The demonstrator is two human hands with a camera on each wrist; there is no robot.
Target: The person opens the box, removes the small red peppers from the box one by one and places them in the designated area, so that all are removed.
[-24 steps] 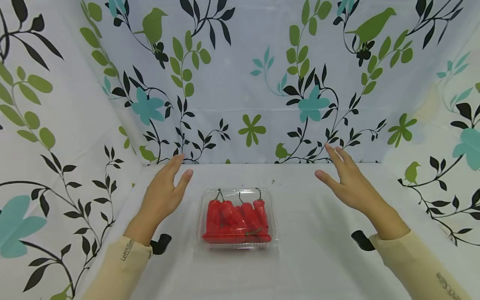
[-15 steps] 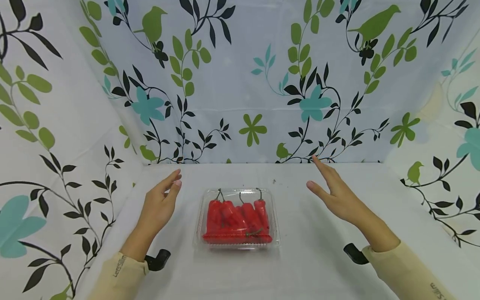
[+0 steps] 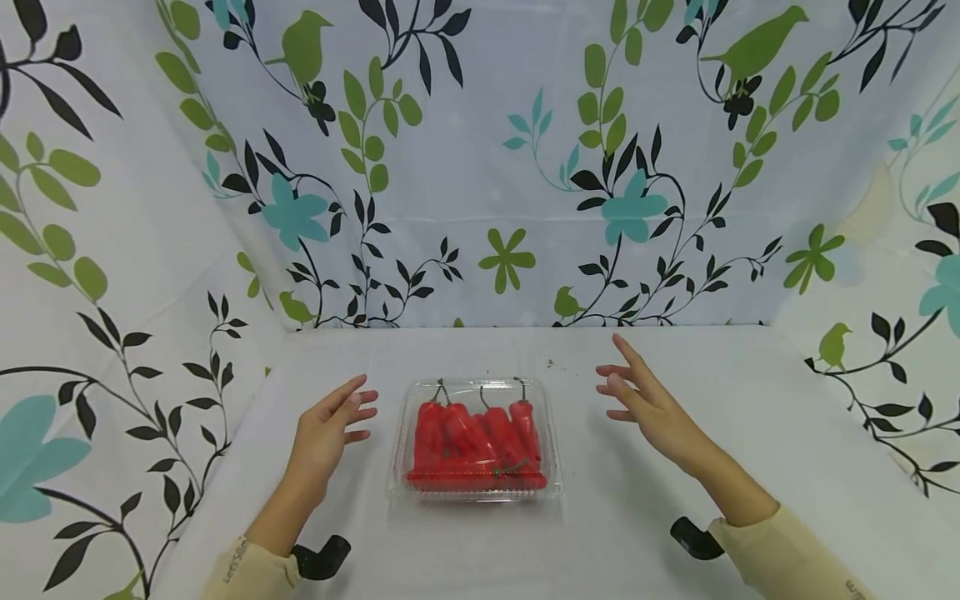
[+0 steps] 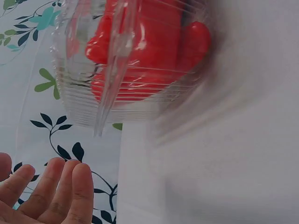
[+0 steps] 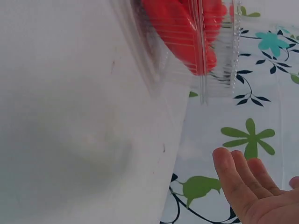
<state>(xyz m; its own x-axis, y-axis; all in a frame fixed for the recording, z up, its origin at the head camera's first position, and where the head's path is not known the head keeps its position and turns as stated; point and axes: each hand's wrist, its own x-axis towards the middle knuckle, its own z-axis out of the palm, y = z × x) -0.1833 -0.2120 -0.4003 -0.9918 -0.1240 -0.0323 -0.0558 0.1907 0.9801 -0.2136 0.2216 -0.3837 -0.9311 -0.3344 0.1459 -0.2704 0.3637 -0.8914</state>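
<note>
A clear plastic clamshell box (image 3: 552,450) sits on the white table, its lid down over several red peppers (image 3: 465,437) with green stems. To its left hovers my left hand (image 3: 322,442), fingers spread and slightly bent, palm turned toward the box and apart from it. On the other side, farther off, my right hand (image 3: 660,417) is held in the air with loose fingers, also facing the box. Neither hand holds anything. The left wrist view shows the left fingers (image 4: 60,191) below the ribbed end of the box; the right wrist view shows the right fingers (image 5: 243,182) likewise apart from it.
White cloth covers the table (image 3: 480,550). Behind it hangs a curtain (image 3: 465,167) printed with leaves, birds and flowers, and similar cloth encloses both sides. Small dark specks (image 3: 551,364) mark the table behind the box. A black wrist camera (image 3: 322,557) is strapped at each cuff.
Both hands have come down and nearer to me, and the right hand has also moved left toward the box. Their fingers have bent and spread a little. The box stays in place.
</note>
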